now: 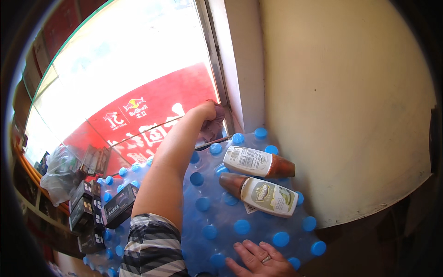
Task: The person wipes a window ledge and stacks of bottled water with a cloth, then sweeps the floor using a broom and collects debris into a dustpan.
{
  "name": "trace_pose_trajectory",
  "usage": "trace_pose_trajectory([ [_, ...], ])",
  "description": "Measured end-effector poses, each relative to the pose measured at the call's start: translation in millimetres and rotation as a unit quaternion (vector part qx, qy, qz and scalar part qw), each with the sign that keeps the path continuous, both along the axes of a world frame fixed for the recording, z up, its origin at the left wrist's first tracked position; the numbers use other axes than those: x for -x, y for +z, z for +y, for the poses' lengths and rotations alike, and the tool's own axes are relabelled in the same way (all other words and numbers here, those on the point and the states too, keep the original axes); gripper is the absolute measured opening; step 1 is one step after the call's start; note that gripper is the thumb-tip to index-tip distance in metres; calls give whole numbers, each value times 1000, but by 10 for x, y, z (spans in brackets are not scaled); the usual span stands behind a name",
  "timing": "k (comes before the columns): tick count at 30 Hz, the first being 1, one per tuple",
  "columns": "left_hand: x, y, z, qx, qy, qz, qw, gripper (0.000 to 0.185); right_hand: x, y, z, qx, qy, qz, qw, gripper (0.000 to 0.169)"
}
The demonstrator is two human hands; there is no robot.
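Note:
My left arm reaches forward to the lower corner of a glass window [152, 83]. Bunched in my left hand [207, 110] is a purple cloth [214, 126], at the glass beside the metal window frame [221, 86]. My right hand [264, 259], with a ring on one finger, rests palm down and fingers spread on shrink-wrapped packs of bottles [221, 221] with blue caps. Two flat-sided bottles with brown caps lie on the packs: one shows a back label [247, 161], the other a green and white front label [270, 197].
A plain wall [346, 104] rises on the right. To the left are several small dark boxes [119, 206], a white plastic bag [60, 173] and orange tubing [33, 171]. A red Red Bull banner [166, 100] bearing writing shows reversed across the lower window.

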State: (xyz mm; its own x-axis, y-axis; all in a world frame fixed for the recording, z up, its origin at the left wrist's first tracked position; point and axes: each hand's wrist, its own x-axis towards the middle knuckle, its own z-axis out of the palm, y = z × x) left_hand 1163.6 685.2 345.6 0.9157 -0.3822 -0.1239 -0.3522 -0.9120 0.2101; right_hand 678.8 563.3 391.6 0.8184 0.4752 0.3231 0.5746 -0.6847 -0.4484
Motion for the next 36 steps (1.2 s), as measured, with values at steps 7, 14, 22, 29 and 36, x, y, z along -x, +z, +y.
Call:
trace_pose_trajectory([
  [7,535,76,-272,37,-221,-12,974,46,-16,-10,-9,-6,-11,-18,1000,47],
  [14,590,-17,422,50,-294,193,935,40,32,-145,-2,-28,-23,-23,999,48],
  [22,666,313,779,25,-113,169,979,61,11,-24,-9,-1,-9,-26,1000,47],
  [29,777,171,-197,41,-223,216,950,68,13,-14,0,-1,7,-19,1000,48],
  [36,754,327,1021,-80,-162,166,969,72,64,-153,-10,-46,-20,-35,998,49],
])
